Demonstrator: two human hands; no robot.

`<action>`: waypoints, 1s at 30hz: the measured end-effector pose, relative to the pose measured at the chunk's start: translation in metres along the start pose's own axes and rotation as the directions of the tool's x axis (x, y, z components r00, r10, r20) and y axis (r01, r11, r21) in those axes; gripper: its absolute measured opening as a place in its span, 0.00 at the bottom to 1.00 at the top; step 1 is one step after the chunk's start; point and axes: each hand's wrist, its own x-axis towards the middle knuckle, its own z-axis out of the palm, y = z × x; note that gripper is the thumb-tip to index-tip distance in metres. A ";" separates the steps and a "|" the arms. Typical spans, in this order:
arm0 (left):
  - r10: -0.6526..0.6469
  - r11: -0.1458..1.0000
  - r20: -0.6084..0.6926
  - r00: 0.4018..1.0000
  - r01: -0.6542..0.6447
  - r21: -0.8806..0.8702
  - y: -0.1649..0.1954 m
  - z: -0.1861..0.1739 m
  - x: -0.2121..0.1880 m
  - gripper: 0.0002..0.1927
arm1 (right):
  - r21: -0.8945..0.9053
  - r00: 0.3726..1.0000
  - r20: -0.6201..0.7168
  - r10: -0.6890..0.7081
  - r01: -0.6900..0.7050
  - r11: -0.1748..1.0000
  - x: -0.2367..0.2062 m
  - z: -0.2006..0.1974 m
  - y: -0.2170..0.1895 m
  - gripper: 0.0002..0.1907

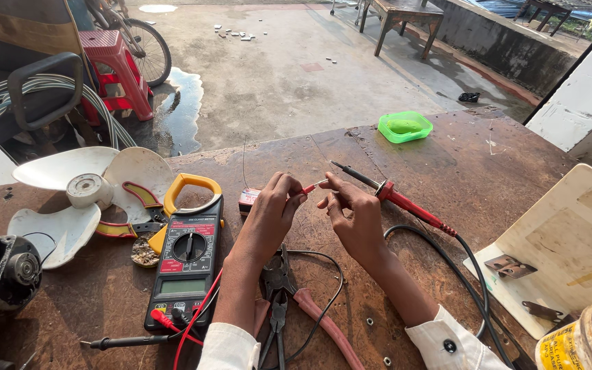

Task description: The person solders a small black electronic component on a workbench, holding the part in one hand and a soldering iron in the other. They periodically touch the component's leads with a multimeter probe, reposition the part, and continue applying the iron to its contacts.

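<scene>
On my bench, a white fan blade lies by the left edge beside the clamp meter. Mid-bench, my left hand and right hand pinch a red wire, with the soldering iron touching my right hand.

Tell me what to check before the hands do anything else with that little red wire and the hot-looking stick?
1. Red wire pinched by both hands, left hand and right hand: ok.
2. Soldering iron tip pointing away from the fingers: ok; whether it is hot: cannot tell.
3. Iron resting on a stand: not ok, it lies across the right hand and table.
4. Iron's black cord clear of the right arm: not ok, it loops beside it.
5. Pliers within reach: ok.
6. Clamp meter dial setting: cannot tell.
</scene>
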 end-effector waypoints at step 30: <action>0.019 1.000 -0.014 1.000 -0.020 -0.022 -0.002 0.003 0.000 0.08 | -0.025 0.999 0.034 -0.026 0.027 0.999 0.000 0.001 0.000 0.23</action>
